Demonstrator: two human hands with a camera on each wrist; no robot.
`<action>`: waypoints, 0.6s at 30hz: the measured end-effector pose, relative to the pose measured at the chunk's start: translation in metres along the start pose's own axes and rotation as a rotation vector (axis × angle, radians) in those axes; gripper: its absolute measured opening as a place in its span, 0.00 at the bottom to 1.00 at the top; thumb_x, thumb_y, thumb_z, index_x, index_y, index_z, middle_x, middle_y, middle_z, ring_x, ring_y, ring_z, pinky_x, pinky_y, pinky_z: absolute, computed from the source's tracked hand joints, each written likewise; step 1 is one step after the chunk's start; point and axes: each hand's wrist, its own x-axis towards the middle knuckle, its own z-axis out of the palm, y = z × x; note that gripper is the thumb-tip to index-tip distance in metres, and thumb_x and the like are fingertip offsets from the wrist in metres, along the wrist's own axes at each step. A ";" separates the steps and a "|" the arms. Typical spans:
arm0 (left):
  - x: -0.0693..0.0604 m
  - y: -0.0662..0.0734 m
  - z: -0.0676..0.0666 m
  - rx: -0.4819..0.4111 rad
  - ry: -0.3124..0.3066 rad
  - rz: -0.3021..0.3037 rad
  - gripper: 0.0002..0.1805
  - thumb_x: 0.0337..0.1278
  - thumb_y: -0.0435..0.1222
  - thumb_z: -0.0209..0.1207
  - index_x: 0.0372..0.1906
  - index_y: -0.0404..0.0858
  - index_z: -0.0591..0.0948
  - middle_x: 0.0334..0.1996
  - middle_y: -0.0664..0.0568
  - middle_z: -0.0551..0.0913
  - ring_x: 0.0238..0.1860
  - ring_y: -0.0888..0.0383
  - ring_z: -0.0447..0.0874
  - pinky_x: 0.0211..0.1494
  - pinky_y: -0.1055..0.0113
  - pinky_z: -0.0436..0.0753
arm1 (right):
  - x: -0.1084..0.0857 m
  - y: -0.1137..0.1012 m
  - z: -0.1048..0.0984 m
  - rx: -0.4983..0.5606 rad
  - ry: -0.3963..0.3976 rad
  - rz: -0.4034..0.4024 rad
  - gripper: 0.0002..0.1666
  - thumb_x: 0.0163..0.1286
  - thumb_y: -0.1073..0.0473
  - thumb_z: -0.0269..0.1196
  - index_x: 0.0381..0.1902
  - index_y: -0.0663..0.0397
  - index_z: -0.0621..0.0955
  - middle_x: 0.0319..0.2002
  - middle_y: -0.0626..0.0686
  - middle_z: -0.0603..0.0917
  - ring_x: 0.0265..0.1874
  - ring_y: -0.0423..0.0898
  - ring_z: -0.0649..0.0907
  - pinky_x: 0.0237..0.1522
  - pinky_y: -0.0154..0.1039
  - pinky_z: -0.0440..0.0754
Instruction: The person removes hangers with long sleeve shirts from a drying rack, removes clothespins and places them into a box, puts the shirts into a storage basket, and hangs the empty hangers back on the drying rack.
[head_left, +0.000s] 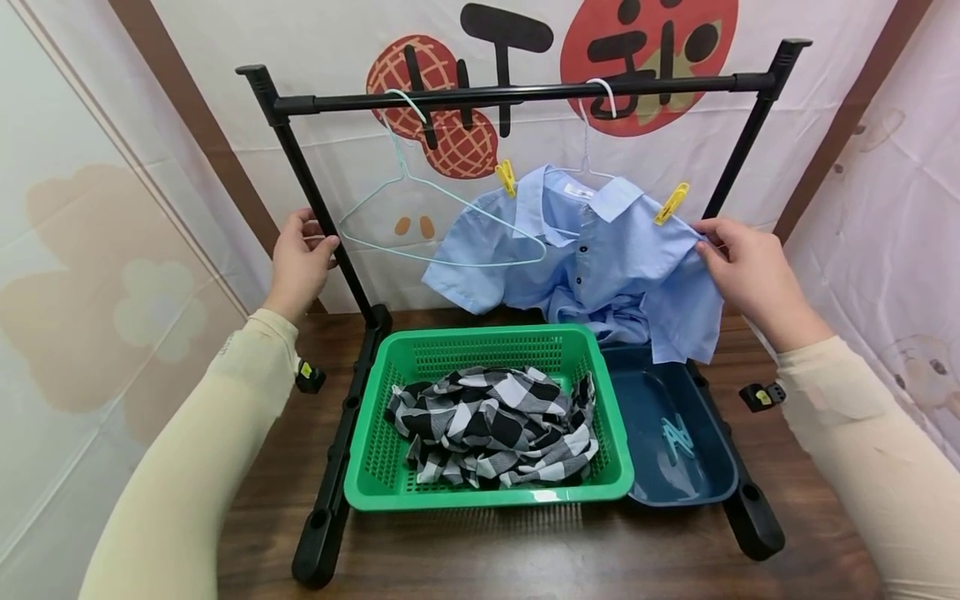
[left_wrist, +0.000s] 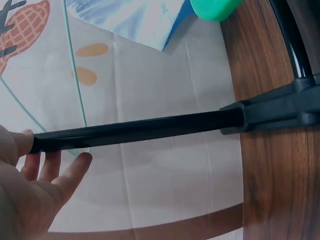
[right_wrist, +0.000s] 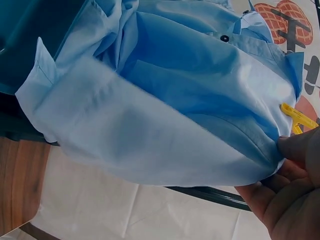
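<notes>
A light blue short-sleeved shirt [head_left: 615, 250] hangs from a white hanger [head_left: 586, 142] on the right half of the black clothes rack [head_left: 480, 96]. Yellow clothespins [head_left: 671, 204] clip it at both shoulders. My right hand [head_left: 757, 275] pinches the shirt's sleeve near the right-hand shoulder; in the right wrist view its thumb [right_wrist: 300, 147] lies on the blue cloth. At the rack's left post, my left hand [head_left: 297, 265] grips the black tube [left_wrist: 140, 131], thumb on one side and fingers on the other. Beside that hand hangs a bare mint-green hanger [head_left: 442, 260].
Under the rack stands a green basket [head_left: 491, 500] holding a crumpled black-and-white checked cloth [head_left: 502, 425]. A dark blue tray [head_left: 652, 492] to its right holds teal clothespins [head_left: 677, 436]. The rack's feet [head_left: 318, 533] rest on a brown wooden surface, with a printed curtain behind.
</notes>
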 end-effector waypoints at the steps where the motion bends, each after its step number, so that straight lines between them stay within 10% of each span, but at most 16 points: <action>1: 0.001 0.000 0.000 0.020 -0.004 0.008 0.29 0.76 0.39 0.55 0.76 0.45 0.63 0.61 0.49 0.73 0.55 0.59 0.78 0.53 0.60 0.86 | 0.000 0.000 0.001 -0.001 0.006 -0.003 0.21 0.80 0.56 0.56 0.65 0.58 0.79 0.48 0.65 0.85 0.40 0.58 0.83 0.37 0.43 0.80; 5: 0.002 0.000 0.000 0.082 -0.026 0.043 0.27 0.77 0.38 0.53 0.75 0.42 0.63 0.61 0.45 0.73 0.56 0.56 0.79 0.55 0.54 0.86 | 0.000 0.001 0.003 -0.003 0.062 -0.050 0.18 0.79 0.60 0.58 0.61 0.62 0.82 0.49 0.68 0.86 0.41 0.62 0.86 0.41 0.59 0.85; 12: 0.005 0.007 -0.002 0.221 -0.081 0.078 0.24 0.79 0.38 0.50 0.72 0.36 0.63 0.62 0.39 0.74 0.60 0.48 0.80 0.52 0.58 0.87 | -0.002 0.000 0.007 -0.051 0.134 -0.106 0.16 0.78 0.63 0.59 0.57 0.65 0.83 0.45 0.68 0.87 0.32 0.59 0.83 0.28 0.42 0.79; 18: 0.006 0.012 -0.006 0.335 -0.117 0.070 0.25 0.78 0.37 0.50 0.71 0.32 0.61 0.63 0.35 0.73 0.62 0.43 0.78 0.53 0.53 0.84 | -0.001 -0.003 0.011 -0.037 0.147 -0.115 0.15 0.77 0.64 0.59 0.56 0.66 0.84 0.46 0.69 0.87 0.36 0.62 0.86 0.38 0.60 0.86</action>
